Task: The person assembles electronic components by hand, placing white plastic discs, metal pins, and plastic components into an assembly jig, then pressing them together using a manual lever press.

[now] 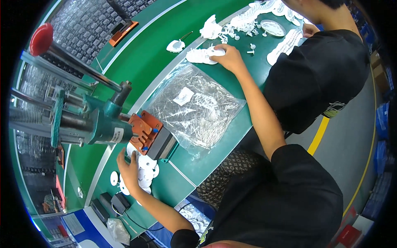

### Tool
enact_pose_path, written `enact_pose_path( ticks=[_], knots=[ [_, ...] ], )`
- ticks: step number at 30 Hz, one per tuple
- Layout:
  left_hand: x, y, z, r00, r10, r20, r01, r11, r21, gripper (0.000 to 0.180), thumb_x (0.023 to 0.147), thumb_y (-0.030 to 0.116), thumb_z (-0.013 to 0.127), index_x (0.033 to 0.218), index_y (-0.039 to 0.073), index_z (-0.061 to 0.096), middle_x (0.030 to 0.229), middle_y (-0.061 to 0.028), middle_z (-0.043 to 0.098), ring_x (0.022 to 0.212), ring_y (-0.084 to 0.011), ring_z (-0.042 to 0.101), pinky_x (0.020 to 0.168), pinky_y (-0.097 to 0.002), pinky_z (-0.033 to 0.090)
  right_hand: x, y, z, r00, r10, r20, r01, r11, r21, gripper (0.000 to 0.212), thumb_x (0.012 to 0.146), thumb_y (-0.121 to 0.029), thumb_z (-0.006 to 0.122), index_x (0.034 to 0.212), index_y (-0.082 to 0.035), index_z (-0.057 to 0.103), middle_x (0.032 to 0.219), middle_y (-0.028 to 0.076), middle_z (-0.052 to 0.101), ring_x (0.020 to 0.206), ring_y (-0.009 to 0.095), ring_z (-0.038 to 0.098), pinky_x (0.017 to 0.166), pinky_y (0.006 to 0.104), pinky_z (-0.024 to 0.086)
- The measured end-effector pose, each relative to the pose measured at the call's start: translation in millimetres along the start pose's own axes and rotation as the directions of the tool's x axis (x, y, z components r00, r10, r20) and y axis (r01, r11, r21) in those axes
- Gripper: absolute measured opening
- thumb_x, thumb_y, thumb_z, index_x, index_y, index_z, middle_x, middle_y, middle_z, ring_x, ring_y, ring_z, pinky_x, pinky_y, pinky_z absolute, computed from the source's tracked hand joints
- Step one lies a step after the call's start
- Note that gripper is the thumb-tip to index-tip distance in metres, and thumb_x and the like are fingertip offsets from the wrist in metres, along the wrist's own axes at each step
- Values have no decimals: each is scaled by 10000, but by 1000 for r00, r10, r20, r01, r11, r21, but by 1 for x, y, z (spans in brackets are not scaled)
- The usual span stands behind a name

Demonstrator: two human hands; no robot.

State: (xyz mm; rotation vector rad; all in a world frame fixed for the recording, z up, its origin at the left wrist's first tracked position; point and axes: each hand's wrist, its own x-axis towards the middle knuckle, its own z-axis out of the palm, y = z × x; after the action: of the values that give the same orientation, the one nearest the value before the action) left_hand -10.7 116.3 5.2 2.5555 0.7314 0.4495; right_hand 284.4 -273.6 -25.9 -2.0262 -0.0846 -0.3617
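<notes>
Black sleeves fill the lower right of the frame. At lower left, the left hand lies spread, fingers released, on flat white round discs under the green press. At upper centre, the right hand pinches a white plastic piece beside a crinkled clear bag of thin metal pins.

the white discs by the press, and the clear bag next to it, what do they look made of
The white discs under the left hand look like moulded plastic: uniform matt white, identical round shapes. The bag seems thin glossy plastic film: transparent, crinkled, catching glare. The thin pins inside it glint silver, probably metal.
</notes>
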Motion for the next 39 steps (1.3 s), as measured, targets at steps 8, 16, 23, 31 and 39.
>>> enact_pose_path(
  ticks=[8, 16, 23, 31, 39],
  knots=[
    [0, 11, 7, 1000, 20, 14, -21, 998, 52, 354, 809, 158, 700, 1126, 16, 636, 1145, -169, 623, 1061, -330, 581, 921, -389, 440, -10, -1, 1, 999, -53, 4, 53, 997, -60, 421, 617, -227, 775, 995, -63, 684, 1038, 169, 667, 1024, 327, 605, 902, 398, 473],
    [36, -29, 6, 987, 150, 61, -146, 987, -69, 198, 846, 154, 693, 943, -18, 683, 862, -163, 695, 786, -256, 661, 735, -336, 498, -10, 14, 16, 974, -219, 60, 227, 948, -225, 521, 644, -265, 813, 1088, -66, 629, 1082, 160, 639, 1060, 341, 572, 931, 427, 435],
    [29, -19, 11, 927, 138, -349, -270, 891, -365, 247, 944, 203, 614, 991, -36, 655, 1027, -133, 667, 859, -135, 595, 752, -258, 462, -26, -32, 4, 802, -537, -262, 520, 843, -137, 311, 739, -196, 759, 980, -28, 659, 1004, 138, 665, 934, 306, 624, 814, 367, 492],
    [-4, 51, 9, 926, -93, -366, -236, 616, -752, 283, 1028, 283, 408, 970, 12, 467, 1199, -207, 594, 1059, -253, 616, 777, -326, 548, -200, -79, -24, 714, -431, 552, 410, 896, 170, 143, 795, -161, 717, 874, -57, 660, 776, 57, 633, 678, 178, 615, 603, 284, 480],
    [-4, 30, -12, 975, -74, -208, -167, 367, -915, 408, 1023, 383, 367, 1143, 10, 479, 1127, -168, 587, 1163, -303, 556, 775, -402, 583, -189, -79, -12, 606, -431, 668, 496, 862, 106, 87, 803, -168, 669, 857, -102, 648, 872, 40, 560, 854, 229, 617, 653, 376, 491]
  ],
)
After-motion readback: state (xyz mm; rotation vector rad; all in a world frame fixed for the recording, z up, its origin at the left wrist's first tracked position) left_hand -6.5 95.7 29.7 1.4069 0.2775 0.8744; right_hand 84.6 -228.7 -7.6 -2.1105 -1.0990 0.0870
